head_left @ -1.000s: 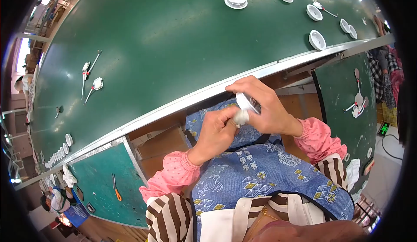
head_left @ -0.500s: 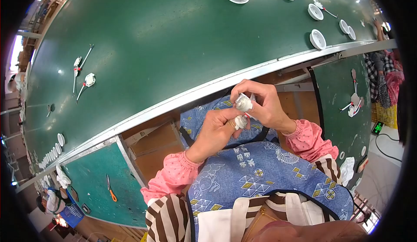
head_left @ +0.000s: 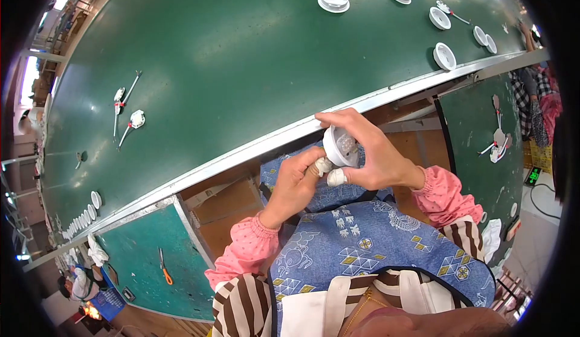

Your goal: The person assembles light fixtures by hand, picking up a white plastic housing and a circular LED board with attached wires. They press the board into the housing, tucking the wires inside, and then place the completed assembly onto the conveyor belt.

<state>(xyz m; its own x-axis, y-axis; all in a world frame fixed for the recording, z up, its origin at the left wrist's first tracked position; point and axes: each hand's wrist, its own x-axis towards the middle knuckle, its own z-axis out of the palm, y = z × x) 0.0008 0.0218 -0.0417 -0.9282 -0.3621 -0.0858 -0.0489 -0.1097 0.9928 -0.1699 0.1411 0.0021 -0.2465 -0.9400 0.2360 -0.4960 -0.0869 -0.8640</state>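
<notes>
Over my lap, just below the table's front edge, a round white lamp housing is tilted so that its rim and part of its inside show. My right hand curves around its right side, fingers above and thumb below. At the lower left of the rim, my left hand pinches the housing with its fingers bent. White wrapping covers both thumb tips. The wire side of the housing is hidden, and whether a part sits inside is hard to make out.
The green table carries white housings at the right and small wired parts at the left. More white rings line its left edge. Orange-handled scissors lie on a lower green board. Another person's arm shows far right.
The housing has turned, so its round rim now faces into view. My right hand has spread wider around it, and my left thumb has moved to the rim. The view has shifted slightly.
</notes>
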